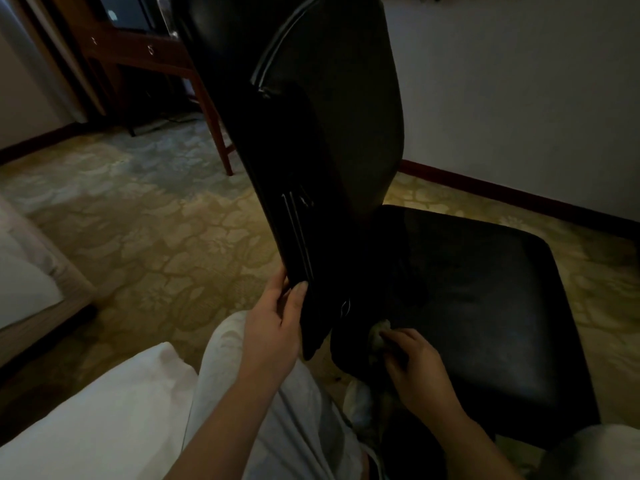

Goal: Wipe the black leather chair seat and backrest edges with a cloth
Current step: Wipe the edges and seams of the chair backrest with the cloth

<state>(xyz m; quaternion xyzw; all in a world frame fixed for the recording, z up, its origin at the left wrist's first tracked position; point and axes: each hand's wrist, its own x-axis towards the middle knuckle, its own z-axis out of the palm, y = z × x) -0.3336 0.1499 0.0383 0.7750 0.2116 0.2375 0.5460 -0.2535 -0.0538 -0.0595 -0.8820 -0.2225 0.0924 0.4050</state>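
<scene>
The black leather chair stands in front of me, its tall backrest point(322, 133) rising at the centre and its square seat point(485, 299) spreading to the right. My left hand point(273, 327) grips the lower edge of the backrest, thumb on the front face and fingers behind. My right hand point(412, 368) holds a small pale greenish cloth point(377, 336) bunched against the seat's near left corner, just below the backrest. Most of the cloth is hidden under my fingers.
A wooden desk point(145, 53) with thin legs stands at the back left. Patterned carpet point(156, 237) covers the floor. A bed edge point(31, 271) lies at the left and white bedding point(104, 417) at the bottom left. A white wall point(519, 98) with a dark baseboard runs behind the seat.
</scene>
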